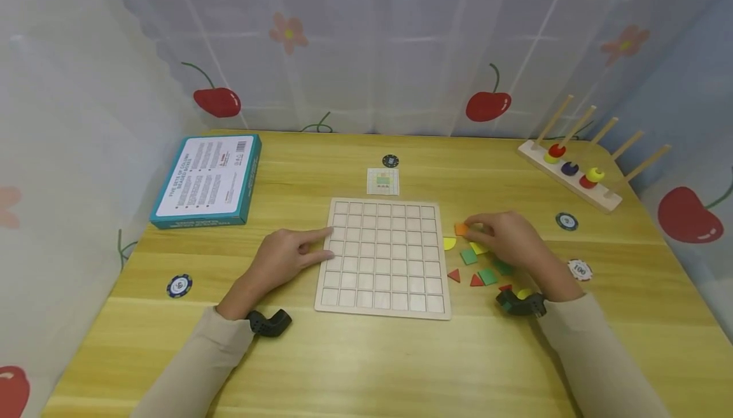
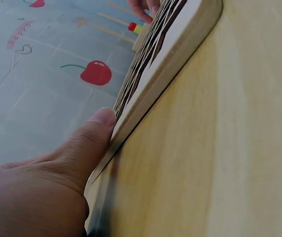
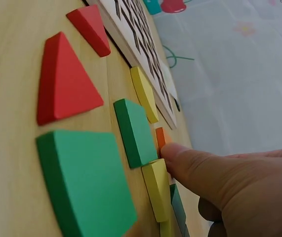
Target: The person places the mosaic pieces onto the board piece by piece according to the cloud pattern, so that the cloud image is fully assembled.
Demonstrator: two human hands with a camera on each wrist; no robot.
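A pale wooden grid board (image 1: 382, 257) lies flat at the middle of the table. At its left edge, my left hand (image 1: 282, 257) rests its outstretched thumb and index finger; in the left wrist view the thumb (image 2: 94, 136) lies against the board's rim. Right of the board, my right hand (image 1: 506, 238) pinches a small orange block (image 1: 460, 229) between thumb and index finger. Around it lie green blocks (image 1: 469, 256), red triangular blocks (image 1: 476, 280) and yellow pieces (image 1: 450, 243). The right wrist view shows a green block (image 3: 133, 133) close to the thumb.
Behind the board lie a printed pattern card (image 1: 382, 181) and a black chip (image 1: 390, 161). A teal-edged box (image 1: 206, 179) sits at the back left. A peg stand (image 1: 569, 176) with coloured beads is at the back right. More chips (image 1: 180, 285) lie at both sides.
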